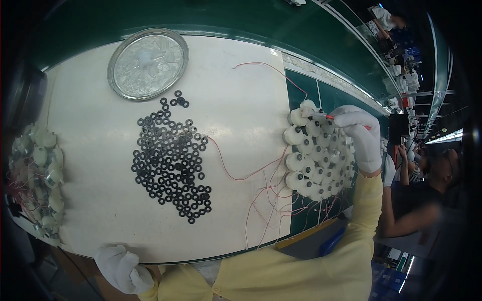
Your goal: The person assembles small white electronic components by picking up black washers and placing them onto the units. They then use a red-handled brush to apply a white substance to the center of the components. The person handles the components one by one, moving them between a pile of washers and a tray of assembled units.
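My right hand (359, 133), in a white glove, is closed around a thin red-handled tool (330, 117). The tool's pale tip reaches the upper part of a cluster of white round parts (317, 150). Many of these parts carry a small dark centre piece, and thin red and white wires (236, 179) trail from the cluster. At the near left edge of the table rests my left hand (123, 269), also gloved in white, its fingers curled in with nothing visible in them. Many black rings (170, 155) lie spread in the middle, between the two hands.
A round metal tray (114, 83) with a clear, glossy substance stands at the far left of the white board (241, 110). Another pile of white parts with red wires (42, 170) sits at the left edge. Beyond the right side, other people (422, 200) are at work.
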A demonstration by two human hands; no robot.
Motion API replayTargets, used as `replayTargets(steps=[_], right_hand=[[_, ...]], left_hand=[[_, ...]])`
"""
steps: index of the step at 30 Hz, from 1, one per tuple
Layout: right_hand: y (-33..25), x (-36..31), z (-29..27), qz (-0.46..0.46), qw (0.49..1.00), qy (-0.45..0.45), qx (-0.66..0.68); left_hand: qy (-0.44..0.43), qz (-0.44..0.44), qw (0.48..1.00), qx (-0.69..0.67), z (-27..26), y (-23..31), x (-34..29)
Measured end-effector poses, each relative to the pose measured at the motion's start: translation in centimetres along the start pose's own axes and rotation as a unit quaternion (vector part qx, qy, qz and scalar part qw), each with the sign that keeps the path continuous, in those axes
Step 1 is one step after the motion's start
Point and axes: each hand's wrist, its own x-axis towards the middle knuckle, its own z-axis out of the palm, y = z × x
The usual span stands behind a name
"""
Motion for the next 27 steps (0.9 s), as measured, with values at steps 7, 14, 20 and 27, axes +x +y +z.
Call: replayTargets(steps=[7,14,20,27], right_hand=[[0.3,0.0,-0.2,0.016,1.0,-0.008,0.012],[0.6,-0.5,-0.3,0.024,1.0,-0.001,0.013],[0.5,-0.7,-0.3,0.042,0.999,0.005,0.008],[1.0,-1.2,-0.8,0.038,0.999,0.005,0.013]], left_hand=[[-0.005,-0.011,1.0,0.003,0.0,0.1,-0.1],[-0.001,-0.014,1.0,-0.013,0.2,0.1,0.0],[0.0,-0.016,1.0,-0.004,0.2,0.2,0.1],[0.0,0.0,1.0,0.004,0.6,0.1,0.5]])
